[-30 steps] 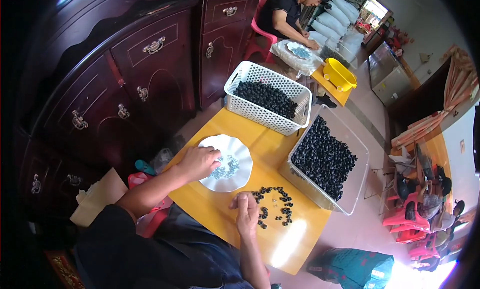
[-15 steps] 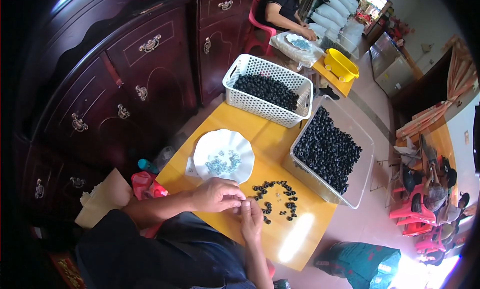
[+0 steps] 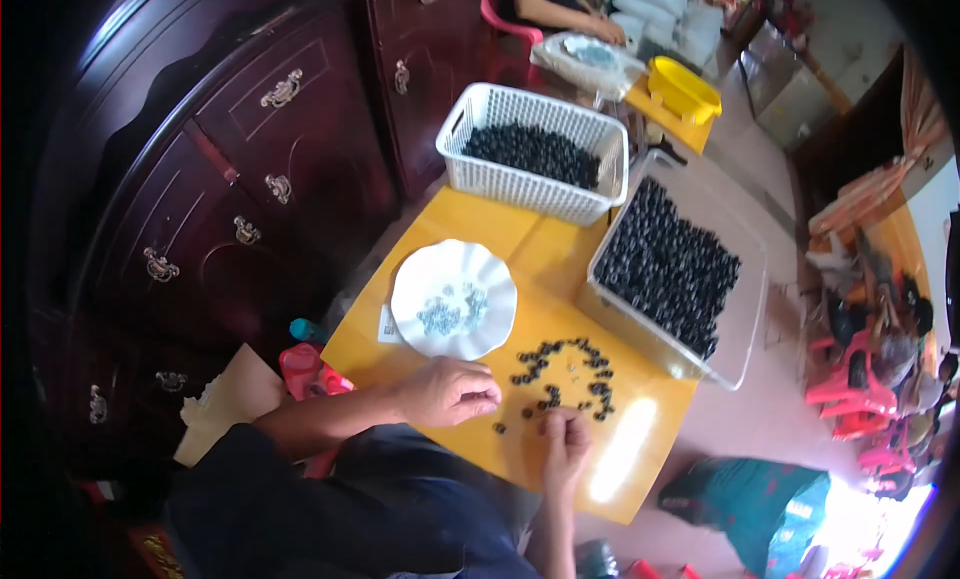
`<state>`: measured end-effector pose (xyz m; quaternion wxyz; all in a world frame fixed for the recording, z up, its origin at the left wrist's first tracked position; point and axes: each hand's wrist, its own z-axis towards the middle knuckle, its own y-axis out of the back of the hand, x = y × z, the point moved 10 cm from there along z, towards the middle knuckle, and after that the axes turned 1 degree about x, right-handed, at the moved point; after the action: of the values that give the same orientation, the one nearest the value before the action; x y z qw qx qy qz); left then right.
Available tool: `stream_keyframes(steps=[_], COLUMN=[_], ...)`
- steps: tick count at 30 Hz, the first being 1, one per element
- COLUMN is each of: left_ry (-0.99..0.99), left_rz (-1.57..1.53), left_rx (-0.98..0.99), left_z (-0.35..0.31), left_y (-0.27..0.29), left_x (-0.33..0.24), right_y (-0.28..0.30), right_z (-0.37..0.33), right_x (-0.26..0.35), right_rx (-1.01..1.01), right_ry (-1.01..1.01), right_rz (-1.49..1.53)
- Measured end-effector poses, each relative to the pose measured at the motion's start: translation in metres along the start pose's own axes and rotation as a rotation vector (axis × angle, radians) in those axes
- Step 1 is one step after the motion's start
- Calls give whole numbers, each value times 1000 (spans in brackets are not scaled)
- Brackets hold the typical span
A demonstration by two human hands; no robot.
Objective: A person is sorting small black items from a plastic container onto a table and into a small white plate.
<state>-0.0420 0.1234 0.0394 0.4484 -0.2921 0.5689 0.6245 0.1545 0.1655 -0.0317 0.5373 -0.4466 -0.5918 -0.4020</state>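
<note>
My left hand (image 3: 450, 391) is closed, thumb against curled fingers, just below the near edge of a white scalloped plate (image 3: 410, 279). Whatever its fingertips hold, if anything, is too small to make out. Small clear bluish pieces (image 3: 440, 317) lie on the plate. My right hand (image 3: 566, 441) has its fingers pinched together at the near side of a loose ring of small black ring-shaped parts (image 3: 545, 351) on the yellow table (image 3: 490, 214). What sits in that pinch is hidden. One black part (image 3: 500, 428) lies apart, between my two hands.
A white perforated basket (image 3: 520, 191) and a clear plastic bin (image 3: 745, 309), both with many black parts, stand at the table's far side. Beyond, a person (image 3: 560, 14) sits near a yellow tub (image 3: 685, 89). Dark cabinets (image 3: 290, 149) line the left; a green sack (image 3: 750, 504) stands right.
My hands, together half a second ago, have come apart; the right has moved right to the black parts. One black part now lies between them. The whole view has shifted slightly.
</note>
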Motion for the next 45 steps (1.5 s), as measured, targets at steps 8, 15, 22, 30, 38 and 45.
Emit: stream_keyframes(steps=[8, 15, 22, 30, 38, 45], left_ry=[29, 14, 11, 11, -35, -86], left_rz=[3, -2, -8, -66, -133, -149], left_rx=[106, 147, 131, 92, -11, -75], left_z=[-9, -18, -20, -15, 15, 22], left_y=[-22, -42, -43, -43, -29, -35], left_x=[-7, 0, -2, -1, -33, -39], right_y=[43, 42, 28, 32, 18, -10], right_z=[-4, -4, -8, -10, -16, -19], right_x=[22, 44, 45, 27, -17, -14], right_rx=[-194, -223, -122, -70, 70, 142], right_ry=[127, 290, 306, 210, -209, -228], right_rz=[-192, -644, -840, -792, 554, 873])
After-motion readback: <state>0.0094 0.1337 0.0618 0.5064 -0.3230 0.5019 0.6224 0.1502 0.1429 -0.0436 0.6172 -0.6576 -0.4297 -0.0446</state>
